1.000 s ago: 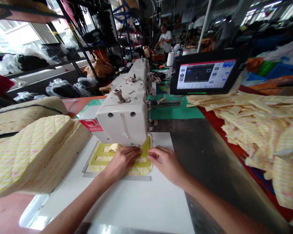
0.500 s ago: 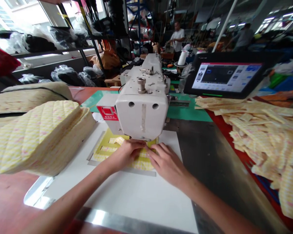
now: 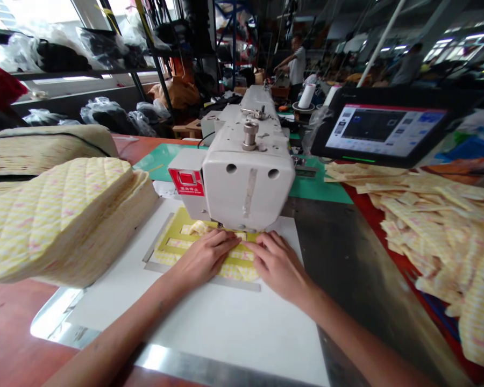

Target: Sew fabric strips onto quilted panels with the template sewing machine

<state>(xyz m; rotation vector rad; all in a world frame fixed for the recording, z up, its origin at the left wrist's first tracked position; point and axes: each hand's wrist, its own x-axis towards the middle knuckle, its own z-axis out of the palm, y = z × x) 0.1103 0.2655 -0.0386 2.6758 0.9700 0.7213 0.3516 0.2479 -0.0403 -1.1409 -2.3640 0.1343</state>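
A yellow template (image 3: 173,224) with long slots lies under the head of a white sewing machine (image 3: 246,188). Yellow-checked quilted fabric (image 3: 236,272) shows below it and through the slots. A loose fabric strip (image 3: 200,228) curls up at the upper slot. My left hand (image 3: 210,251) rests on the template with its fingers stretched to the right. Opposite it, my right hand (image 3: 277,263) has its fingers spread and its index finger pointing left. Both index fingertips nearly meet at a short pale strip (image 3: 240,235) just below the machine head. My thumbs are mostly hidden.
A thick stack of quilted pieces (image 3: 64,220) stands on the left. Many cut fabric strips (image 3: 423,215) are heaped on the right. A control screen (image 3: 387,129) sits behind them. A white board (image 3: 242,328) lies beneath the template. A person (image 3: 296,64) stands far back.
My view has turned slightly, so the machine appears farther right. My left fingers look flatter, and a little more of the pale strip shows between my hands.
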